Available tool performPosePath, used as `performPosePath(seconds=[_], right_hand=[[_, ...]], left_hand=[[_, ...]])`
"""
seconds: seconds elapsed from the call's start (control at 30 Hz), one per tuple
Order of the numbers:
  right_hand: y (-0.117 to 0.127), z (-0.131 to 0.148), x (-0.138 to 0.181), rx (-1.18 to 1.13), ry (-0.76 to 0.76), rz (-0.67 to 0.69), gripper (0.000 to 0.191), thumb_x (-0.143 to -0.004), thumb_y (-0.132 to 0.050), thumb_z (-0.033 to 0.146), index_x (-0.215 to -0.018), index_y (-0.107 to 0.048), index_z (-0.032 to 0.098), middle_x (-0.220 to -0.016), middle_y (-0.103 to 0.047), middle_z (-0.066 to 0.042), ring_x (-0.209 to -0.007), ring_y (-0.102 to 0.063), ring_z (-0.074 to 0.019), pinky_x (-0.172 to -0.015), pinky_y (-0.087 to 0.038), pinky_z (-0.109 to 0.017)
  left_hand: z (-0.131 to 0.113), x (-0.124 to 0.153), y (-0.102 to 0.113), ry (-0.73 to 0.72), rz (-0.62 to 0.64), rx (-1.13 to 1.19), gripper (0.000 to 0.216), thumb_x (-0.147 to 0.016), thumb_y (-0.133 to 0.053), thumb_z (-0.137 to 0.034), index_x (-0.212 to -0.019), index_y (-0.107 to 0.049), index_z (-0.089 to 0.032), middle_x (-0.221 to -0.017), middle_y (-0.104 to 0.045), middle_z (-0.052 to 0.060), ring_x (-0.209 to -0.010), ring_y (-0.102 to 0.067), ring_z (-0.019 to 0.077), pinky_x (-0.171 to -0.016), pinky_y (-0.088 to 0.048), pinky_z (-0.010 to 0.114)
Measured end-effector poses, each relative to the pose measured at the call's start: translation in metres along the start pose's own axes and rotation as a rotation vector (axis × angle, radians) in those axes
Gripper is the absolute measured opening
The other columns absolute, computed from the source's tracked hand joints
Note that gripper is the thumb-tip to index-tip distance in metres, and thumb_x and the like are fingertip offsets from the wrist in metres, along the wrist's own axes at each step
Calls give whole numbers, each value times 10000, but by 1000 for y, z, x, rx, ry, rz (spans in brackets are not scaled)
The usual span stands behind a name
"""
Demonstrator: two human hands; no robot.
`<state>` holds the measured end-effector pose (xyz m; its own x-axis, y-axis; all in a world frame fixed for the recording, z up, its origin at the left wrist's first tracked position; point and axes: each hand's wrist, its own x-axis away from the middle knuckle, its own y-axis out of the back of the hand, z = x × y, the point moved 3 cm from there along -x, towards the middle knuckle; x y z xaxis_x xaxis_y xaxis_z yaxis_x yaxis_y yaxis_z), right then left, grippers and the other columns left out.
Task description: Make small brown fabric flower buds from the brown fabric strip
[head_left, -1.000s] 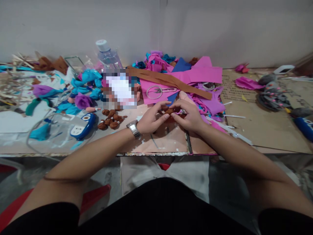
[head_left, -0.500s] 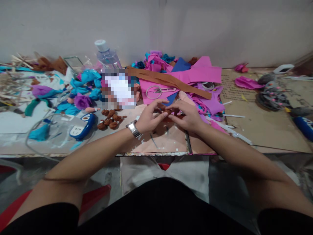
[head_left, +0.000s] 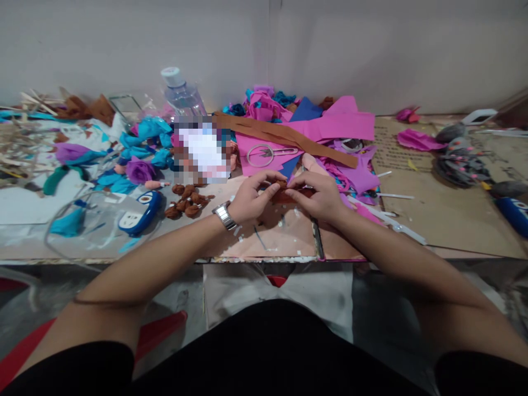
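Between my two hands is a small piece of brown crepe paper [head_left: 282,185], partly covered by my fingers. My left hand [head_left: 254,197], a metal watch at its wrist, pinches the paper between thumb and forefinger. From the other side, my right hand [head_left: 317,193] has its thumb and fingertips closed at the paper's right end. Left of the hands lies a cluster of small brown crepe-paper balls [head_left: 187,201]. Just beyond my fingers are thread snips [head_left: 266,154] with a ring, on pink paper [head_left: 245,144], and a long brown paper strip [head_left: 289,135].
A plastic bottle [head_left: 183,96] stands at the back, near purple and blue paper flowers [head_left: 140,170]. A blue-and-white power socket [head_left: 140,213] with a cable lies left. White sticks [head_left: 406,231] and cardboard [head_left: 412,192] are at right. The table edge [head_left: 264,258] runs close to me.
My fingertips have shifted slightly on the brown paper, and more of it shows between them. My right hand's thumb has risen a little. Objects on the table stay in place.
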<state>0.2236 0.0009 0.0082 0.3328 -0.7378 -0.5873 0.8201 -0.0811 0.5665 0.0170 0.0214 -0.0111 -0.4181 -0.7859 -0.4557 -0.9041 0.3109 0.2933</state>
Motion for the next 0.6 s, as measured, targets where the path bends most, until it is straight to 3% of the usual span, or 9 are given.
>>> performPosePath(seconds=[0.17,0.43,0.6], right_hand=[[0,1,0,4,15,-31,141,-962,-758,363,-911,-760,230,-861,-807,-28,-770,-712,-195,-734,-560,-335],[-1,0,2,-9,-20,-31,161,-955,-777,380,-918,-739,228,-877,-790,-36,-792,-701,-199,-746,-561,-340],[-4,-2,3,-47,-50,-19,222,-941,-807,428,-911,-731,223,-859,-771,-32,-772,-690,-190,-700,-550,-318]], left_hand=[[-1,0,0,-1,32,7,328,-1056,-640,-464,-1194,-753,-188,-1163,-811,105,-1042,-769,217,-919,-620,366],[0,1,-1,21,48,17,443,-973,-749,-571,-1201,-767,-191,-1159,-811,94,-1007,-758,210,-912,-609,348],[1,2,-3,37,97,41,436,-995,-726,-561,-1199,-730,-175,-1179,-793,106,-1029,-751,210,-916,-601,343]])
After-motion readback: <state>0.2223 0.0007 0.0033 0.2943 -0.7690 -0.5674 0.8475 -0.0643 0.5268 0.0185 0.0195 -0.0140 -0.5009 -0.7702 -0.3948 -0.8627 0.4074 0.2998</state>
